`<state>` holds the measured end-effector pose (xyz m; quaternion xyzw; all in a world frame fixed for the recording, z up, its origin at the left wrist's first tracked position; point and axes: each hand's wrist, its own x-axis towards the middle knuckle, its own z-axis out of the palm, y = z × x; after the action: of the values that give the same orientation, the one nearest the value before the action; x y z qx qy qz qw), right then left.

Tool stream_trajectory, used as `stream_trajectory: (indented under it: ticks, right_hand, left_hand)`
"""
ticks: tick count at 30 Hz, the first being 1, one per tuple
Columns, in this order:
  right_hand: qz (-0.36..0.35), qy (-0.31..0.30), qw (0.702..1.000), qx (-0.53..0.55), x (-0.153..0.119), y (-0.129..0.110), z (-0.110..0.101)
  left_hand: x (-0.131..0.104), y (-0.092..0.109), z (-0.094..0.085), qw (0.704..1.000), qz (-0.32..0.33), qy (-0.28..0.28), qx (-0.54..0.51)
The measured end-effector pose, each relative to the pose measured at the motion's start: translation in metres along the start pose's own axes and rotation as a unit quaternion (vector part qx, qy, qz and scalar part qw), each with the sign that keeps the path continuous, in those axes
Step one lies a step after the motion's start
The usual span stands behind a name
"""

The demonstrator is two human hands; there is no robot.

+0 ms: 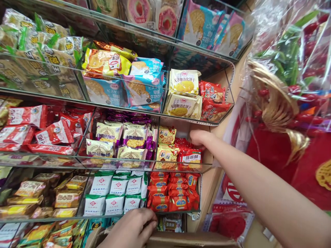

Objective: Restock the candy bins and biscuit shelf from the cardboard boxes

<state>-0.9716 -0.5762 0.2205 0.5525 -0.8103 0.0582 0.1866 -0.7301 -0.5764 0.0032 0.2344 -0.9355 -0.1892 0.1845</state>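
Note:
My right hand reaches into the right end of a shelf bin, behind the red walnut-cookie packets; its fingers are largely hidden. To its left stand yellow packets. My left hand is at the bottom centre, over the edge of a cardboard box, with its fingers curled together; whatever they hold, if anything, is hidden. Just above this hand lie the white-and-green packets and the orange-red packets.
Clear-fronted shelves with packaged snacks fill the left and middle. Blue cookie packets are on the top shelf. Plastic-wrapped red decorations hang at the right, near my right forearm.

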Motion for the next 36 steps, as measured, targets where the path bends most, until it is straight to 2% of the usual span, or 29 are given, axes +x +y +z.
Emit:
stream_trajectory:
  ticks: [3,5,7,8,9,12,13,15,18,20,22,24,27,32,36]
  right_hand:
    - [-0.009,0.043,0.999,-0.018,-0.037,0.000,-0.009]
    - [-0.034,0.067,0.997,-0.011,-0.077,0.000,-0.006]
    - [-0.088,0.056,0.994,0.034,-0.124,0.001,0.005]
    - [-0.123,0.015,0.990,0.074,-0.147,0.001,0.014]
    - [-0.159,-0.054,0.979,0.119,-0.170,0.002,0.026]
    - [-0.225,-0.321,0.902,0.180,-0.226,0.003,0.080]
    - [-0.229,-0.383,0.879,0.166,-0.240,0.003,0.103]
    - [-0.216,-0.450,0.857,0.125,-0.260,0.002,0.150]
    - [-0.195,-0.517,0.829,0.086,-0.277,0.003,0.209]
    - [-0.187,-0.557,0.808,0.058,-0.286,0.004,0.233]
    - [-0.179,-0.582,0.793,0.034,-0.294,0.005,0.247]
    - [-0.166,-0.590,0.790,0.020,-0.300,0.005,0.256]
    - [-0.148,-0.574,0.805,0.026,-0.306,0.002,0.261]
    - [-0.121,-0.546,0.827,0.058,-0.307,-0.011,0.260]
    - [-0.107,-0.527,0.840,0.077,-0.309,-0.018,0.259]
  left_hand:
    - [0.002,0.001,-0.002,1.000,0.009,-0.002,0.007]
    - [0.003,0.002,-0.002,0.999,0.024,-0.009,0.024]
    - [0.004,0.004,-0.001,0.998,0.047,-0.011,0.049]
    - [0.005,0.004,0.001,0.996,0.062,-0.008,0.070]
    - [0.007,0.005,0.003,0.996,0.061,-0.016,0.068]
    - [0.014,0.004,0.011,0.996,0.050,-0.047,0.057]
    - [0.015,0.004,0.013,0.996,0.048,-0.051,0.056]
    - [0.017,0.004,0.017,0.995,0.057,-0.047,0.068]
    - [0.018,0.004,0.021,0.991,0.077,-0.032,0.100]
    - [0.018,0.004,0.024,0.990,0.074,-0.031,0.113]
    - [0.018,0.003,0.027,0.991,0.061,-0.030,0.118]
    - [0.018,0.002,0.029,0.992,0.045,-0.027,0.116]
    - [0.016,0.004,0.027,0.992,0.031,-0.037,0.116]
    - [0.011,0.013,0.018,0.987,0.044,-0.029,0.149]
    - [0.009,0.012,0.015,0.985,0.054,-0.016,0.165]
